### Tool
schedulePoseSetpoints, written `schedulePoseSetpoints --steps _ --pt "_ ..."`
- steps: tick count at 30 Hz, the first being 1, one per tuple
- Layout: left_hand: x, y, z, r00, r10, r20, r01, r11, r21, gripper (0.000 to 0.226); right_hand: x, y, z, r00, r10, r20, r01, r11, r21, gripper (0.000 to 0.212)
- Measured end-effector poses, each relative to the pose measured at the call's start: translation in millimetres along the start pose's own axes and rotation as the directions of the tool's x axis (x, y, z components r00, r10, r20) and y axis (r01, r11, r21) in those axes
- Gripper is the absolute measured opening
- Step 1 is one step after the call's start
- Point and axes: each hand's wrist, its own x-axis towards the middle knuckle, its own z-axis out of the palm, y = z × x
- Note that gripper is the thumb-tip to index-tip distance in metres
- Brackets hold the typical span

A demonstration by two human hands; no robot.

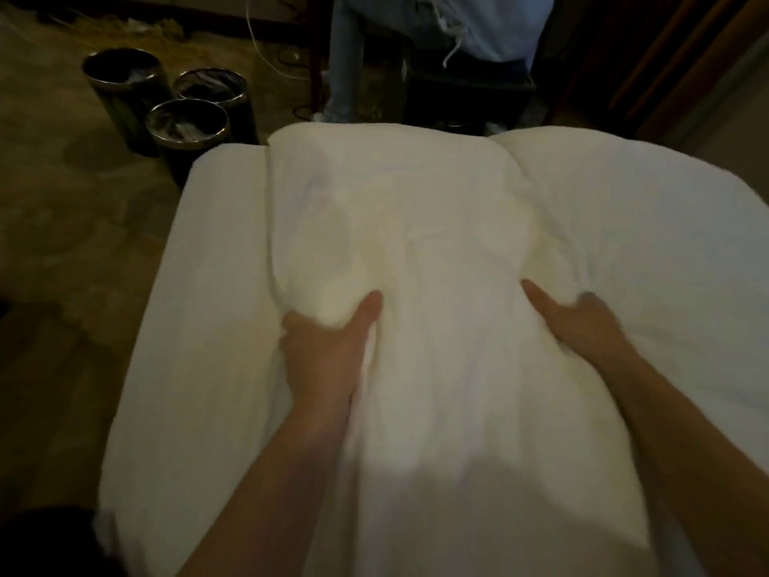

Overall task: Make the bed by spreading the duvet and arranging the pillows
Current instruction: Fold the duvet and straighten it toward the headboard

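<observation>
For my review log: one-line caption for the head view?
Both hands, left hand and right hand, grip a bunched white duvet on the bed.

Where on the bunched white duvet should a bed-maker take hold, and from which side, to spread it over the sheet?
Probably the raised fold along the duvet where it is bunched mid-bed, coming from the near end, one hand either side. The left hand already grips the rolled left edge, the right hand a ridge. The sheet lies bare on the left, so draw outward there.
</observation>
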Motion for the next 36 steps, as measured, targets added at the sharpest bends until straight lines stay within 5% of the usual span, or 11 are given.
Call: schedulePoseSetpoints --steps 5,12,14,17,19,20,22,28,31,34,36 --pt "20 -6 -14 0.986 0.128 -0.107 -0.132 0.991 -0.025 0.049 10 11 -6 0.928 -0.205 -0.311 0.25 0.962 0.111 0.081" --pt "52 -20 -31 0.992 0.055 0.117 -0.054 0.998 -0.014 0.048 37 35 6 0.995 -0.097 -0.025 0.093 0.985 -0.148 0.078" --pt "55 -11 -37 0.978 0.204 0.033 -0.206 0.971 0.117 0.063 39 27 -14 0.975 -0.197 -0.101 0.175 0.966 -0.189 0.059" --pt "35 17 -4 0.649 0.757 -0.073 -0.666 0.612 0.428 0.074 14 -23 -3 0.687 -0.571 -0.45 0.52 0.819 -0.244 0.047" --pt "27 15 36 0.451 0.862 0.231 -0.816 0.294 0.498 0.06 -12 -62 37 0.538 -0.799 -0.268 0.747 0.599 -0.288 0.047" --pt "30 3 50 0.436 0.829 0.35 -0.808 0.189 0.558 0.059 -15 -66 63 0.504 -0.858 -0.097 0.786 0.502 -0.36 0.052" --pt "57 -29 52 0.51 0.749 0.423 -0.736 0.125 0.666 0.063 -1 -42 90 0.533 -0.838 0.118 0.751 0.404 -0.523 0.063" --pt "95 -47 -4 0.696 0.675 0.244 -0.546 0.277 0.791 0.073 70 67 0 0.883 -0.466 -0.061 0.31 0.676 -0.669 0.083" --pt "73 -44 -18 0.779 0.614 0.127 -0.414 0.352 0.839 0.068 51 66 -25 0.852 -0.524 0.003 0.379 0.611 -0.695 0.069" --pt "2 -38 12 0.607 0.777 0.167 -0.607 0.316 0.729 0.062 -4 43 -1 0.711 -0.678 -0.185 0.536 0.693 -0.482 0.059" --pt "-48 -56 33 0.435 0.802 0.41 -0.804 0.142 0.577 0.059 -59 39 46 0.55 -0.835 -0.006 0.767 0.508 -0.391 0.053"
